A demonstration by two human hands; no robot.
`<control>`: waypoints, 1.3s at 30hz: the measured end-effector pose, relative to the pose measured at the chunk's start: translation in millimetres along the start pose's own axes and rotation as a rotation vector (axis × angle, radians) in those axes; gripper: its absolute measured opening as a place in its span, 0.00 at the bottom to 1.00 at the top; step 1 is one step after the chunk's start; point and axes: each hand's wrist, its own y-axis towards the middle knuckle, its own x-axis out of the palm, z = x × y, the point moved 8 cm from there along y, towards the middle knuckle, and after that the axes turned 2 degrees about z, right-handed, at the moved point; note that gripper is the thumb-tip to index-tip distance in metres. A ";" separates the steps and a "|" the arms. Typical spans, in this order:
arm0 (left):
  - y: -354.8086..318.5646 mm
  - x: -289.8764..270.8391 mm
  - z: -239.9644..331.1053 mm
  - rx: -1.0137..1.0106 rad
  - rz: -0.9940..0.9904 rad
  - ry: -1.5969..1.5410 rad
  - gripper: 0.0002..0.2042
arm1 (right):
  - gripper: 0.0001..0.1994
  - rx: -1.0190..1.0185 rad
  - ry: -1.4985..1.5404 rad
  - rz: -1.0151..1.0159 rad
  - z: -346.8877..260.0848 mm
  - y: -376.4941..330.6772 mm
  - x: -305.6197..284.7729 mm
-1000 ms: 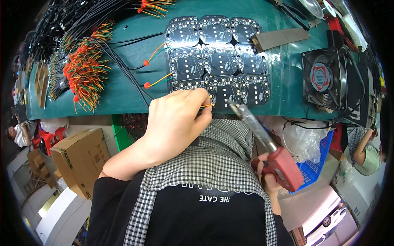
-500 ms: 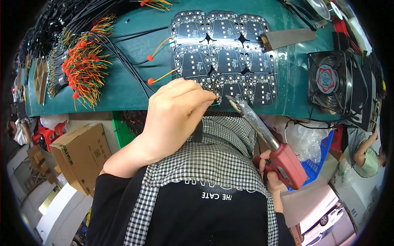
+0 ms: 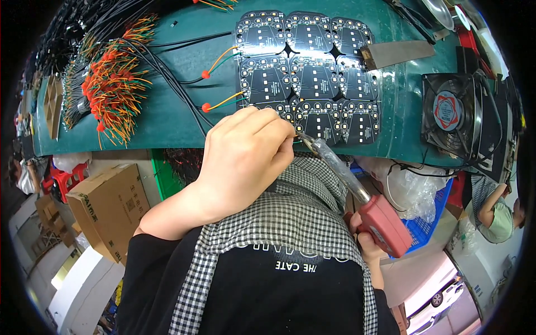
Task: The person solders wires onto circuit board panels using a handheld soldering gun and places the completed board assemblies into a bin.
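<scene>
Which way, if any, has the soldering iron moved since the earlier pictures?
Yes: against the circuit boards, the soldering iron has moved left, toward the left hand.

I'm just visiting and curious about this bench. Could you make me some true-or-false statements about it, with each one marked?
1. The right hand holds a red-handled soldering iron. True.
2. The left hand also holds a soldering iron. False: it is beside that iron's tip, at the near edge of the black circuit boards.
3. The fan stands to the right of the boards. True.
4. The metal blade lies left of the boards. False: it lies at their right side, partly overlapping them.
5. The tabletop is white. False: it is green.
</scene>
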 end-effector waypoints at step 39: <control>61.1 -72.3 -77.5 -0.129 0.019 -0.022 0.08 | 0.33 0.051 0.474 0.316 -57.8 55.9 -12.3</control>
